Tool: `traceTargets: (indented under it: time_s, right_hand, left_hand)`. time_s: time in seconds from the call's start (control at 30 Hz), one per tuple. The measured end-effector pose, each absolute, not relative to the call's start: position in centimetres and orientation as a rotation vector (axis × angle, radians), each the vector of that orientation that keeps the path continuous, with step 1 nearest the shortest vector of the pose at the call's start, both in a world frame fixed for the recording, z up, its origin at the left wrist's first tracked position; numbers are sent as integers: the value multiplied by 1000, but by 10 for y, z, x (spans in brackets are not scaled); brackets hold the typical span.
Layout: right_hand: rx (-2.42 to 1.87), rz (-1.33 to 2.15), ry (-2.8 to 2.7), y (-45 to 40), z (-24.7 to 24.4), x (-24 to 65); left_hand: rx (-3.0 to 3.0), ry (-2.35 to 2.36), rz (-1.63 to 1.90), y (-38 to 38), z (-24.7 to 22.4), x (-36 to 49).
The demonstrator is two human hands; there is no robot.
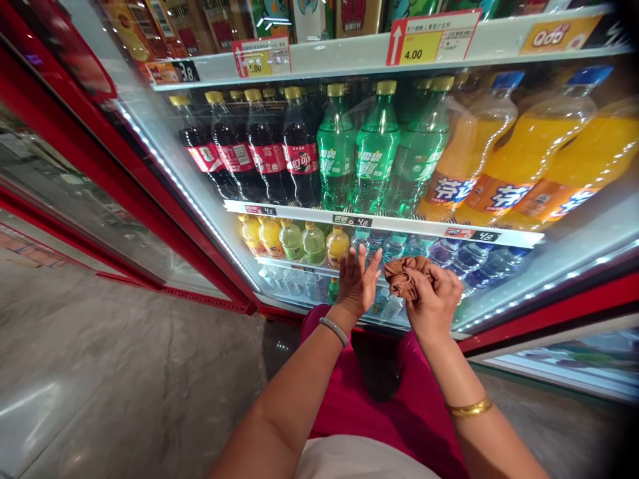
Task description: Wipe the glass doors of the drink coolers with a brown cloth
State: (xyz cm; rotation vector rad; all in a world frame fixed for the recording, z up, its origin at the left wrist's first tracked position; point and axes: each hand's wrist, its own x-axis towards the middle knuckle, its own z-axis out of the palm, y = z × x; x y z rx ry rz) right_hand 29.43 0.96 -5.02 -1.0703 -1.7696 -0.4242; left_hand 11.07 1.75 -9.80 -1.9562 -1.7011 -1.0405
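A crumpled brown cloth (403,277) is bunched in my right hand (435,299), its fingers closed around it, before the lower shelves of a lit drinks fridge. Beside it on the left, my left hand (357,283) is raised with its fingers spread and nothing in it. Whether either hand touches the glass I cannot tell. Just past my left fingers stands a small yellow juice bottle (337,247) on a lower shelf. Behind the cloth, parts of several clear bottles are hidden.
Cola bottles (258,150), green soda bottles (377,150) and orange soda bottles (529,156) line the shelf above my hands. A price rail (399,225) runs along its front. Red door frames (164,199) flank the fridge. Grey floor (124,372) lies at left.
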Motion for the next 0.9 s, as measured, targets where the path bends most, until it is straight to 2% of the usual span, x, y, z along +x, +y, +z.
traceTargets:
  time_s: [0.1, 0.23, 0.37, 0.53, 0.67, 0.73, 0.9]
  right_hand:
    - [-1157, -381, -1710, 7, -60, 311]
    - [-1232, -306, -1477, 13, -24, 315]
    - [-1146, -326, -1510, 19, 2, 294]
    - [-1079, -446, -1739, 9, -43, 278]
    - [-1129, -407, -1805, 3, -72, 294]
    - [-1135, -394, -1725, 7, -64, 306]
    - [-1154, -368, -1462, 20, -7, 309]
  left_hand:
    - [-1941, -1697, -1023, 17, -98, 110]
    - [-1896, -1673, -1013, 18, -99, 113]
    - [-1856, -1672, -1042, 18, -99, 116]
    - [-1946, -1727, -983, 16, -99, 114]
    - [-1911, -1701, -995, 16, -100, 112]
    - [-1884, -1691, -1005, 18, -100, 113]
    - [-1845, -1678, -1051, 22, -102, 117]
